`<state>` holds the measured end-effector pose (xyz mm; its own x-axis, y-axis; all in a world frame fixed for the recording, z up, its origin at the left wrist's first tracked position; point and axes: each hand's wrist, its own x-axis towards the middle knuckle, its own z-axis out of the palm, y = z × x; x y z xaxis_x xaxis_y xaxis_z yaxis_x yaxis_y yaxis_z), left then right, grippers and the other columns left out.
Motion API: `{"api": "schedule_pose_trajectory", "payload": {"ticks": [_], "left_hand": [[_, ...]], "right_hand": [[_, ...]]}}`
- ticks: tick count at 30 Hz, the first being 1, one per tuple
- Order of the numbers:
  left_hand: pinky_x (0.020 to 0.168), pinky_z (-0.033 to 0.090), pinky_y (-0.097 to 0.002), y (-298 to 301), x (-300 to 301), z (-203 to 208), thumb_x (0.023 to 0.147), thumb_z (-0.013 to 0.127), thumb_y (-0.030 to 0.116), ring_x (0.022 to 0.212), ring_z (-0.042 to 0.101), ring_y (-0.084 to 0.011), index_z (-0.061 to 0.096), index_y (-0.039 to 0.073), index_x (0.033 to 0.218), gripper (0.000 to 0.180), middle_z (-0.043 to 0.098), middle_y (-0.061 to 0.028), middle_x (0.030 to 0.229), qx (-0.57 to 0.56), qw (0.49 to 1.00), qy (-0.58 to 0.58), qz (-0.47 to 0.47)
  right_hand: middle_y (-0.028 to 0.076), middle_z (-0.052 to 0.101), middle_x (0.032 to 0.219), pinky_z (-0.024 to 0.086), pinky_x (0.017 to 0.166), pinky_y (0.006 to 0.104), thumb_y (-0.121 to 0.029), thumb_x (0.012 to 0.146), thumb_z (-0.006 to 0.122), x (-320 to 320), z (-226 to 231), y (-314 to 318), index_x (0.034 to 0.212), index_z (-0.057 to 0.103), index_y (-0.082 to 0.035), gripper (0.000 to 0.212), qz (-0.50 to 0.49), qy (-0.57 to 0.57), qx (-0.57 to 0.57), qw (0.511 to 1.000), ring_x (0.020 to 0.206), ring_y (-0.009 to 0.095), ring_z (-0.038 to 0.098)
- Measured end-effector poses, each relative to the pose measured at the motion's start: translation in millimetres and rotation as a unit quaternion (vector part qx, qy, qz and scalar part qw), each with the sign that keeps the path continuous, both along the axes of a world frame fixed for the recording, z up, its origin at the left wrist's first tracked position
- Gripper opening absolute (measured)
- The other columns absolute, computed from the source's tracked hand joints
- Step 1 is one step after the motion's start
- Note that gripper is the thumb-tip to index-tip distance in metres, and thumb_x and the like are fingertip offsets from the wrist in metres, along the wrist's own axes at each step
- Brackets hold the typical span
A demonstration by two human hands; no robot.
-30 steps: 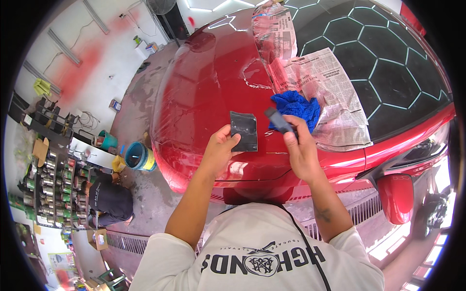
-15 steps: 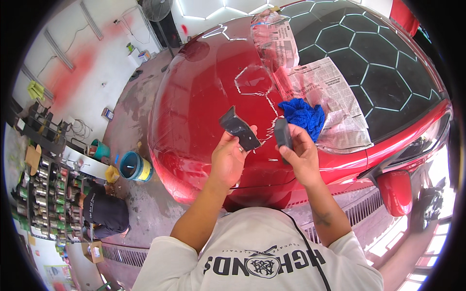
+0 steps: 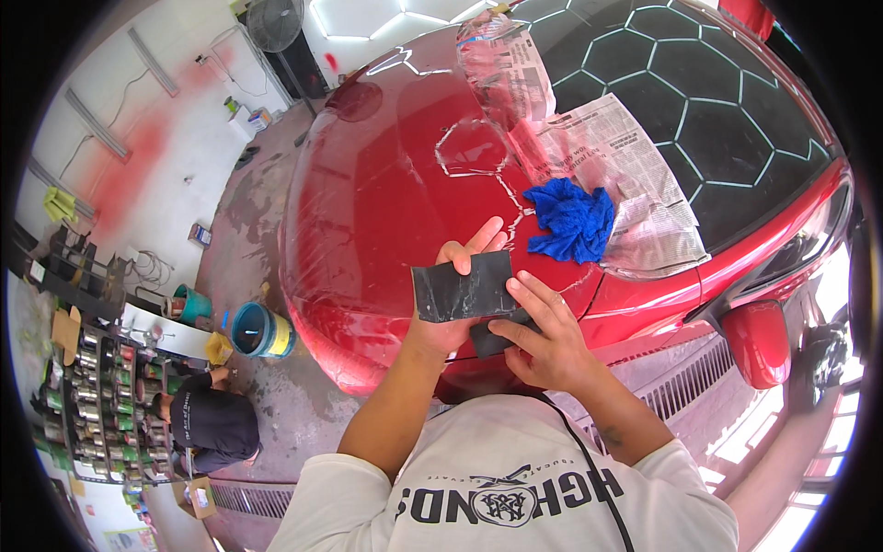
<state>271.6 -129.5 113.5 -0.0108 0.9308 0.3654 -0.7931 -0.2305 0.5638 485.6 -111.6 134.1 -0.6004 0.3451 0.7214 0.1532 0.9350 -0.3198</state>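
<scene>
A black rectangular sheet, seemingly wet sandpaper [image 3: 460,289], lies across my left hand [image 3: 439,337]. Its thumb or finger curls over the top edge, while other fingers stretch out behind. My right hand [image 3: 549,344] grips a dark grey block, like a sanding block [image 3: 492,340], just below the sheet. Two right fingertips touch the sheet's right edge. Both hands are held above the red car hood [image 3: 386,202]. Beyond them a crumpled blue cloth [image 3: 572,219] rests on the hood and the edge of some newspaper [image 3: 648,225].
Newspaper masks part of the dark windshield [image 3: 727,101]. A red side mirror [image 3: 756,345] juts out at right. On the floor at left stands a blue bucket [image 3: 260,329]. A person in black [image 3: 213,419] crouches by a rack of cans [image 3: 101,405]. A fan [image 3: 274,26] stands at the back.
My hands have come together. The black sheet has turned flatter and faces up, and the block has moved left and down beneath its edge. My right fingers now reach the sheet.
</scene>
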Motion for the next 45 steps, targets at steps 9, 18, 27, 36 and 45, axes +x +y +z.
{"api": "schedule_pose_trajectory", "payload": {"ticks": [9,18,27,36,45], "left_hand": [[0.131,0.041,-0.0521,-30.4,-48.8,45.6,0.106,0.061,0.017,0.16,0.048,-0.0349,0.057,0.013,0.159,0.054,0.052,-0.0196,0.171,-0.258,0.915,0.275,0.142],[0.105,0.06,-0.0352,-41.0,-36.6,71.1,0.114,0.058,0.006,0.116,0.076,-0.0187,0.063,-0.002,0.152,0.04,0.078,-0.0093,0.132,-0.196,0.807,0.558,0.002],[0.099,0.066,-0.0446,-45.6,-19.9,40.0,0.115,0.056,0.008,0.114,0.078,-0.0239,0.064,0.0,0.152,0.038,0.076,-0.0115,0.133,-0.228,0.953,0.184,0.082],[0.101,0.065,-0.0449,-52.7,-7.1,49.4,0.114,0.055,0.006,0.117,0.078,-0.0258,0.063,0.0,0.155,0.042,0.075,-0.0139,0.14,-0.229,0.95,0.2,0.069],[0.104,0.064,-0.0462,-57.6,-8.1,37.9,0.116,0.055,0.01,0.124,0.076,-0.027,0.058,0.003,0.161,0.046,0.072,-0.0146,0.145,-0.233,0.948,0.211,0.042]], "right_hand": [[0.008,0.074,0.131,0.057,0.103,0.0488,-0.003,0.065,0.083,24.6,43.7,33.3,0.122,0.078,-0.008,0.058,0.055,-0.057,-0.033,0.996,0.13,0.034,0.066],[0.014,0.07,0.137,0.056,0.108,0.0492,-0.001,0.071,0.085,15.7,60.6,47.0,0.13,0.075,-0.007,0.059,0.107,-0.147,-0.056,0.982,0.131,0.035,0.066],[0.016,0.062,0.143,0.055,0.111,0.0447,0.004,0.083,0.09,-10.8,13.9,29.4,0.147,0.07,-0.009,0.068,0.054,0.069,-0.212,0.973,0.132,0.036,0.062],[0.015,0.062,0.144,0.053,0.114,0.0456,0.002,0.083,0.09,-7.5,19.5,31.4,0.147,0.072,-0.01,0.068,0.049,0.038,-0.193,0.979,0.134,0.036,0.06],[0.015,0.062,0.147,0.053,0.115,0.0459,0.002,0.082,0.091,-0.2,17.1,28.7,0.146,0.073,-0.01,0.068,0.047,0.011,-0.187,0.981,0.136,0.036,0.06]]}}
